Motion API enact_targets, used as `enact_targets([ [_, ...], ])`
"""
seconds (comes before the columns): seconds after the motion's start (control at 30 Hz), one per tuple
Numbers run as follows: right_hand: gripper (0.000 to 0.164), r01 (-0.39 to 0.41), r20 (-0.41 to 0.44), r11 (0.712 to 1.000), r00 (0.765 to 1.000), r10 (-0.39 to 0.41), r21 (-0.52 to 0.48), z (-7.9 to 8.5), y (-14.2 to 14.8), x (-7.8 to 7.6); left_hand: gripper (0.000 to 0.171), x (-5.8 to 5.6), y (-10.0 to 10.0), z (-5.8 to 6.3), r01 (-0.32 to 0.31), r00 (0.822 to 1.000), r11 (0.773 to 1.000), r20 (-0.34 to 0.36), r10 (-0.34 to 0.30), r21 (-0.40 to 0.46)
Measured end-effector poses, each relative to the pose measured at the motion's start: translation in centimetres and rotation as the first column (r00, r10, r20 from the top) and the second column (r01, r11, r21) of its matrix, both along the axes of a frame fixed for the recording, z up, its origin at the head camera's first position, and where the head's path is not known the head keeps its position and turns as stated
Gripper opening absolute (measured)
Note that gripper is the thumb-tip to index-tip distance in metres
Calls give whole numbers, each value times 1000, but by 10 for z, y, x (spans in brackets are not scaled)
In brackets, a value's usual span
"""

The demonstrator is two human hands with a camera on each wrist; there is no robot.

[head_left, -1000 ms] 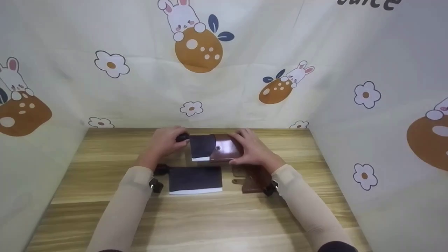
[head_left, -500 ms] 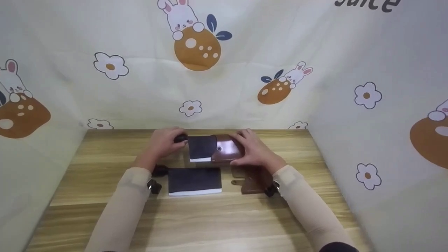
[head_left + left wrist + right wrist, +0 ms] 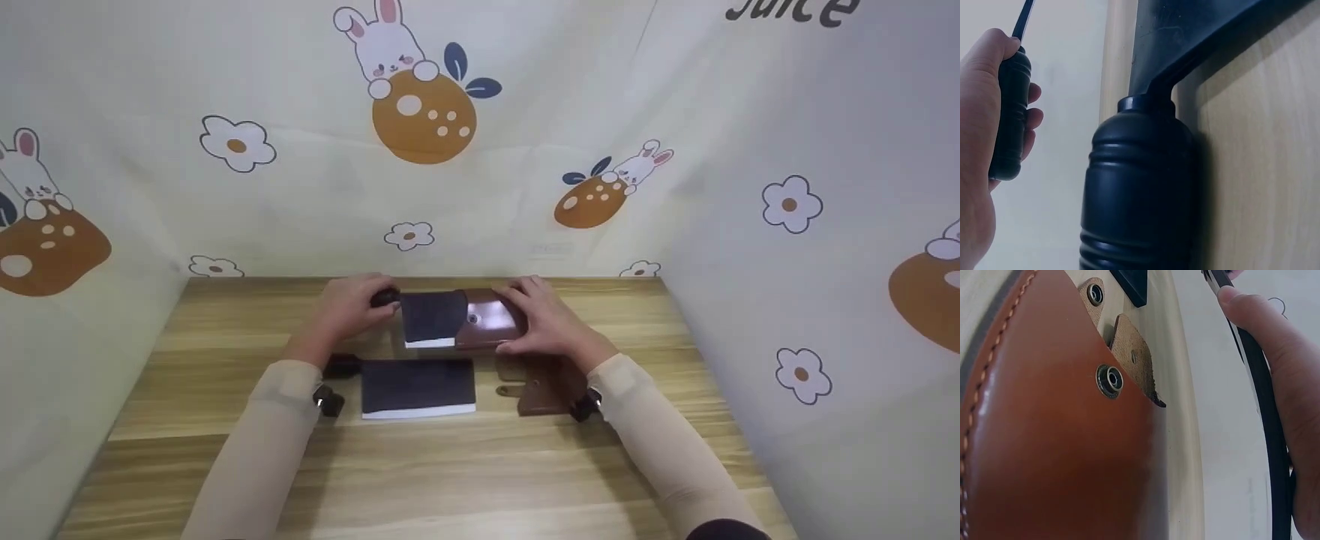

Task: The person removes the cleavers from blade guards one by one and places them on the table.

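Note:
Near the back of the table, a cleaver with a dark blade and pale cutting edge sits partly inside a glossy brown leather sheath. My left hand grips its black handle, fingers wrapped round it in the left wrist view. Thumb and fingers of my right hand hold the sheath from its right end. In front lies a second cleaver, its ridged handle large in the left wrist view. A second brown sheath, with a metal snap, lies partly beneath my right forearm.
The wood-grain table ends at a pale cloth wall printed with rabbits and flowers, close behind both hands. Cloth walls also stand at the left and right. Small black wrist cameras overhang the table near the front cleaver and second sheath.
The held cleaver has slid slightly left and its sheath slightly right, so more blade shows between them. The front cleaver and second sheath stay put.

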State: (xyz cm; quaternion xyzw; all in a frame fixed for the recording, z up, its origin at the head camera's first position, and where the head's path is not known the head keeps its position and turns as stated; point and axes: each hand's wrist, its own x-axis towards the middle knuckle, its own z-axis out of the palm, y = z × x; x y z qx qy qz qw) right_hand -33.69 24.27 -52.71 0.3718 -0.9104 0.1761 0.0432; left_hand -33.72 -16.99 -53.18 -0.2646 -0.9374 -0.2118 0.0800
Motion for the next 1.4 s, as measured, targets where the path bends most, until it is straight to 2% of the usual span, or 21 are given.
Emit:
enact_targets([
  [0.23, 112, 12, 9, 1000, 1000, -12, 10, 0, 1, 1, 33, 3, 0, 1, -1, 1000, 1000, -11, 1, -8],
  [0.77, 114, 11, -9, 1000, 1000, -11, -3, 0, 6, 2, 33, 4, -5, 5, 5, 999, 1000, 35, -6, 22],
  [0.9, 112, 8, -9, 1000, 1000, -8, -9, -1, 7, 2, 32, 5, -6, 7, 3, 999, 1000, 36, -3, 1],
  [1.07, 111, 6, -23, 1000, 1000, -7, -16, 0, 10, 2, 30, 4, -6, 9, -2, 1000, 999, 14, 2, -32],
  [1.4, 113, 30, -12, 1000, 999, -30, -7, -2, 14, 3, 33, 6, -8, 10, -5, 1000, 1000, -2, 5, -12],
])
